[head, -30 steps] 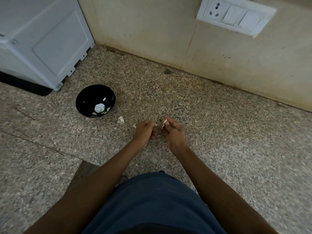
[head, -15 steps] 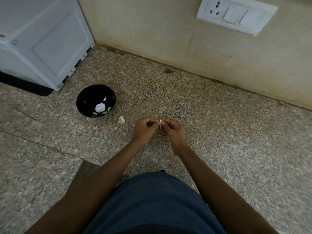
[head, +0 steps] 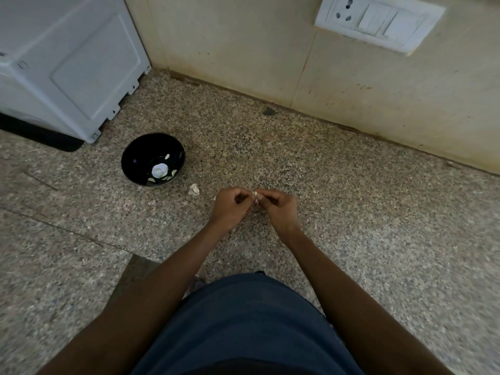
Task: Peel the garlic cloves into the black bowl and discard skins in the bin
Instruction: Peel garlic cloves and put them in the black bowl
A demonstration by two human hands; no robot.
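The left hand (head: pixel 231 205) and the right hand (head: pixel 278 208) meet above the speckled stone floor (head: pixel 351 212), and the curled fingers (head: pixel 259 194) of both pinch one small garlic clove (head: pixel 255 194) between them, though it is too small to tell how much skin it carries. The black bowl (head: pixel 140 158) stands on the floor at about ten o'clock from the hands, well apart, with some pale cloves inside. A scrap of skin (head: pixel 194 189) lies on the floor between bowl and hands, at five o'clock from the bowl.
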